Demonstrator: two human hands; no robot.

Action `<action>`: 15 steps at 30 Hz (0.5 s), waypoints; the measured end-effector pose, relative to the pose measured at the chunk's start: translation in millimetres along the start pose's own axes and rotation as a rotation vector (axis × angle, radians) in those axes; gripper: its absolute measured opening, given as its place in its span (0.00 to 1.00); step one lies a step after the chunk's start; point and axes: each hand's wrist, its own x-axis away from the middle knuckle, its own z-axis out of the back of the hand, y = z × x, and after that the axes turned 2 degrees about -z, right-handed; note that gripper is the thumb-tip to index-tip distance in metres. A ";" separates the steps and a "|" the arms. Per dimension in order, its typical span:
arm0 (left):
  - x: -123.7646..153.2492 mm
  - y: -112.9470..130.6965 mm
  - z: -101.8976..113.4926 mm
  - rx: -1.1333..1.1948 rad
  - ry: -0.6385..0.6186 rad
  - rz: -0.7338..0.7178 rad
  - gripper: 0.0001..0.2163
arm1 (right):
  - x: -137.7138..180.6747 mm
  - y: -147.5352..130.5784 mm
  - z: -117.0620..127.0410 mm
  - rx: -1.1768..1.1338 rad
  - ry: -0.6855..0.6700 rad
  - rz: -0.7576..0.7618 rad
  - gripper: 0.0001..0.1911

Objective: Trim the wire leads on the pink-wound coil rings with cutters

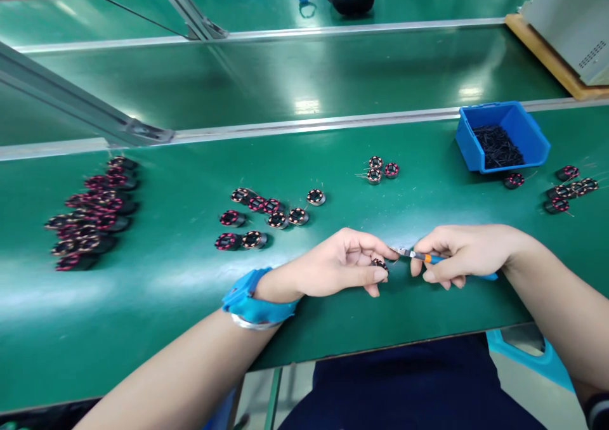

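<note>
My left hand (pixel 340 262) pinches a small wound motor coil (pixel 379 264), a dark ring with copper windings, between thumb and fingers. Fingers hide part of this coil, and a thin wire end sticks out to its right. Closed around the handles of small pliers (pixel 428 258), coloured blue and orange, is my right hand (pixel 469 249). The metal jaws point left and lie close to the left index fingertip, just above the coil. Whether the jaws touch a wire is too small to tell.
Similar coils stand in a dense group (pixel 95 214) at far left, a looser group (pixel 277 219) left of centre, three (pixel 374 175) behind my hands and several (pixel 561 192) at right. A blue bin (pixel 537 144) holds short black pieces. Metal frame posts (pixel 85 97) rise at left.
</note>
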 end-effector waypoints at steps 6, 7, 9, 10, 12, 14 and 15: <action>-0.4 0.1 -0.4 0.008 -0.004 -0.005 0.15 | 0.3 0.1 0.1 0.007 -0.002 0.001 0.10; -0.5 -0.1 -0.5 0.007 -0.006 -0.004 0.15 | 0.2 0.2 0.0 0.011 -0.001 0.004 0.10; -0.5 -0.4 -0.5 0.006 -0.008 -0.008 0.15 | 0.0 0.8 0.0 0.021 0.001 0.011 0.10; -0.5 -0.5 -0.4 0.003 -0.010 -0.009 0.15 | -0.1 1.3 0.2 0.023 0.001 0.015 0.10; -0.3 -0.6 0.1 -0.009 -0.016 -0.013 0.15 | -0.2 2.9 0.8 0.015 0.005 0.023 0.10; 0.2 -0.9 0.3 -0.036 -0.014 -0.010 0.16 | 0.0 5.1 1.8 -0.030 0.026 0.033 0.11; 0.7 -1.3 0.0 -0.056 -0.010 -0.006 0.17 | 0.3 6.5 2.4 -0.060 0.044 0.042 0.12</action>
